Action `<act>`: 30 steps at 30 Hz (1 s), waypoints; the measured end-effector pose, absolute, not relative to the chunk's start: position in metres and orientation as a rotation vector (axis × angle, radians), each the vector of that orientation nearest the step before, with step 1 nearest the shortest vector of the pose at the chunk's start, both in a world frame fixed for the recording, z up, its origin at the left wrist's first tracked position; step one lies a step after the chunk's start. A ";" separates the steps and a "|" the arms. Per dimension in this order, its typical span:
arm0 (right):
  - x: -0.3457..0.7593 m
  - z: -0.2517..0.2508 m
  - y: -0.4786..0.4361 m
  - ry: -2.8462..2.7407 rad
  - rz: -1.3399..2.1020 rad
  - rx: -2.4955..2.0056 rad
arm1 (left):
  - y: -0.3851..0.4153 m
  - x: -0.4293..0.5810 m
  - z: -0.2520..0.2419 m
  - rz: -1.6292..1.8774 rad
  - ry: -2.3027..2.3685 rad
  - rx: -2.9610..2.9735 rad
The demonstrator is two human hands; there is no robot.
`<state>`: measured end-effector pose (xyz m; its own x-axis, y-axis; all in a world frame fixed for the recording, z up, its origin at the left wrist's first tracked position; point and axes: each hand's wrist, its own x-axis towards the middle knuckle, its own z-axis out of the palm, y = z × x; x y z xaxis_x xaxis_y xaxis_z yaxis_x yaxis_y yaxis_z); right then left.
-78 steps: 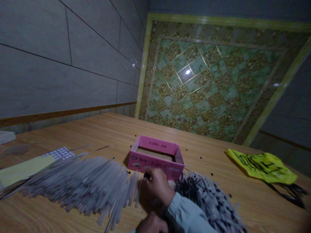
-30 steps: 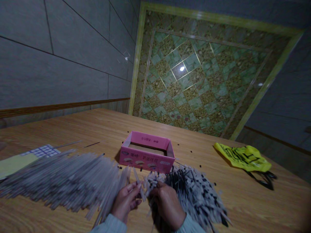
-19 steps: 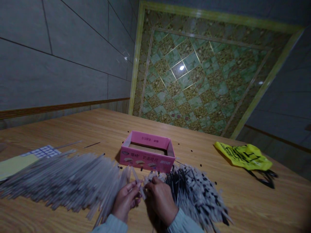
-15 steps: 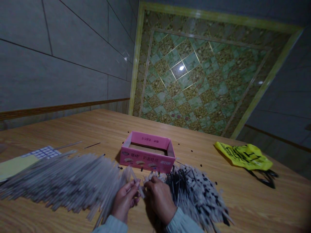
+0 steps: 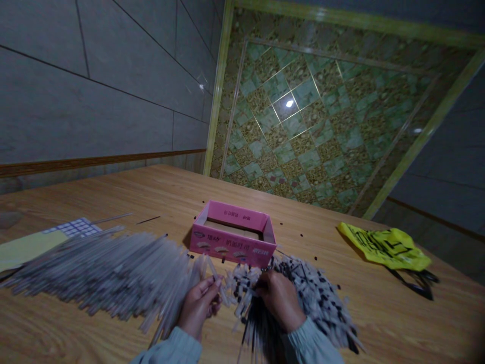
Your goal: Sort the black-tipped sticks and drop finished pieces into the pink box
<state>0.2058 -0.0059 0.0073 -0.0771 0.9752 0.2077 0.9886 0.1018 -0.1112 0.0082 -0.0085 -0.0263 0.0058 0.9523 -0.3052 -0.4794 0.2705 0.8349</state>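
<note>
My left hand pinches a short translucent plastic tube that slants up from the fingers. Beside it on the left lies a wide heap of long, thin translucent tubes. Over a pile of thin black rods with whitish and black ends, my right hand is closed, fingertips down among the pieces. What those fingertips grip, if anything, is hidden. Small white and black pieces lie between the two hands.
A pink open cardboard box stands just beyond the hands. At the right lies a yellow bag with black straps. A pale green sheet and checked paper sit at the left. Small black bits dot the wooden table.
My right hand has moved right, away from the left hand, onto the pile of black rods. My left hand still holds the tube in nearly the same place. The view has shifted slightly.
</note>
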 end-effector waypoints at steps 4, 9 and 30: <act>0.194 -0.002 -0.010 -2.158 -0.081 -1.939 | -0.010 0.008 -0.026 1.237 1.008 0.598; 0.193 0.002 -0.015 -2.106 -0.093 -1.944 | -0.007 0.007 -0.031 1.227 1.016 0.575; 0.159 -0.037 -0.049 -1.493 0.975 -1.349 | -0.008 0.007 -0.032 1.283 1.016 0.615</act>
<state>0.1594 -0.0495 -0.0365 -0.0285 0.9946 0.0997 0.3086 0.1036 -0.9455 0.0067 -0.0082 -0.0321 -0.0308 0.9628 -0.2683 -0.4819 0.2209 0.8479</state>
